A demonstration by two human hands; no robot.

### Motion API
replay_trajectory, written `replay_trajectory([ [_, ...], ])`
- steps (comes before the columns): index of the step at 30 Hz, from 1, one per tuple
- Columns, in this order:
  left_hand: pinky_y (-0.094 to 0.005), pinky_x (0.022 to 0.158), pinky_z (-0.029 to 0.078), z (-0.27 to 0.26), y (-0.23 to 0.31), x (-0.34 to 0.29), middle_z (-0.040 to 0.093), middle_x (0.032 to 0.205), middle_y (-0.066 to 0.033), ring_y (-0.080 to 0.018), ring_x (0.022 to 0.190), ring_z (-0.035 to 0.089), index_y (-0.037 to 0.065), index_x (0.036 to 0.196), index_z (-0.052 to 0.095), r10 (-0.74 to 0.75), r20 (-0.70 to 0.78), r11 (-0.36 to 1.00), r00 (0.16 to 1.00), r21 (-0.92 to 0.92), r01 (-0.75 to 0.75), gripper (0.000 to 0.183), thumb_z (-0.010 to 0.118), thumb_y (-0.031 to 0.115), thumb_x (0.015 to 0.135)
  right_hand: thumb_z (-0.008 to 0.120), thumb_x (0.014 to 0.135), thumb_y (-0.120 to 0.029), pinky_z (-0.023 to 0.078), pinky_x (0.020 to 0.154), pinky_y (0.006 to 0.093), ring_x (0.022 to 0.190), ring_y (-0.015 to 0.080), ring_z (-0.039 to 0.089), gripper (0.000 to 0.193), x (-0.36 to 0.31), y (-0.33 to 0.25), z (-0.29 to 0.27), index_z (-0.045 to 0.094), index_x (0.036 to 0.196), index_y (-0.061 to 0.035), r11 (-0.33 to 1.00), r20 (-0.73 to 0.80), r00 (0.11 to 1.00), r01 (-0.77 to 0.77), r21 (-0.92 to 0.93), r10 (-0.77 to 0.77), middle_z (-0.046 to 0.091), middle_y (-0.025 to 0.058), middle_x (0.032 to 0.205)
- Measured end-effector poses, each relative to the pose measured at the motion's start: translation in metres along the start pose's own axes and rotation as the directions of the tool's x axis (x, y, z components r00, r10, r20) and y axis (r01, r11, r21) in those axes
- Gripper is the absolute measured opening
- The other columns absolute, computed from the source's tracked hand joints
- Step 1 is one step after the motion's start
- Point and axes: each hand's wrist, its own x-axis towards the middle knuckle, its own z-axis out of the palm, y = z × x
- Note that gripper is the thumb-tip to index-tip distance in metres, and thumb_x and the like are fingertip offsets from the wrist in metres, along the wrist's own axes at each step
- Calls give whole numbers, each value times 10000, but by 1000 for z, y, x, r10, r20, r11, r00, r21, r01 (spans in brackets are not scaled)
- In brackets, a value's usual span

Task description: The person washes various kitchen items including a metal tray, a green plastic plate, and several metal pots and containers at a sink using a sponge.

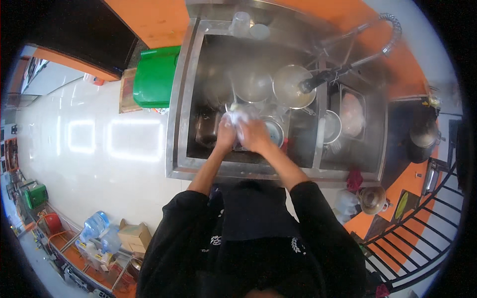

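Observation:
Both of my hands meet over the large compartment of a metal sink (pixel 177 124). My left hand (pixel 227 133) and my right hand (pixel 255 135) are closed around a white, sudsy bundle (pixel 237 117), which looks like a soapy cloth; its exact kind is blurred. Beneath and beside my hands lie a dark rectangular pan (pixel 206 129) and a round metal pot (pixel 274 130). Farther back sit a shiny metal bowl (pixel 254 88) and a larger pale bowl (pixel 293 85). A black spray head (pixel 318 81) on a coiled metal hose hangs over the larger bowl.
In the right compartment stand a round white container (pixel 331 127) and a metal tray with something pale pink (pixel 352 114). Two clear cups (pixel 241 24) sit on the back ledge. A green bin (pixel 156 77) stands left of the sink; a metal pot (pixel 373 199) is at the right.

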Motion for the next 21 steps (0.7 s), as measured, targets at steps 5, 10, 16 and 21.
replay_trajectory([
  [5,-367,902,380,-1,20,-7,539,1083,-222,-286,1037,514,-70,1048,513,52,145,914,988,391,-106,284,447,169,909,544,797,-231,439,863,449,1012,370,541,389,30,24,-9,518,1147,-64,929,379,879,-353,111,288,537,207,1163],
  [10,-356,714,443,-8,41,-13,599,876,-177,-258,810,584,-22,998,535,106,227,797,968,563,-219,246,494,198,896,470,877,-263,447,837,431,972,360,570,332,5,24,-7,555,1118,-53,809,275,867,-491,323,416,571,226,1081],
  [16,-468,649,438,0,68,-15,582,793,-261,-458,775,568,8,991,536,66,214,806,975,565,-178,235,475,219,907,456,881,-252,457,824,415,908,350,594,337,23,56,17,584,968,47,954,327,936,-209,213,132,582,247,1040],
  [21,-453,650,443,-1,85,-15,587,816,-261,-442,786,582,11,997,547,79,230,778,970,594,-204,223,490,202,899,406,907,-250,458,803,425,924,357,598,366,36,56,-3,546,1023,67,901,248,953,-258,349,176,586,279,1014],
])
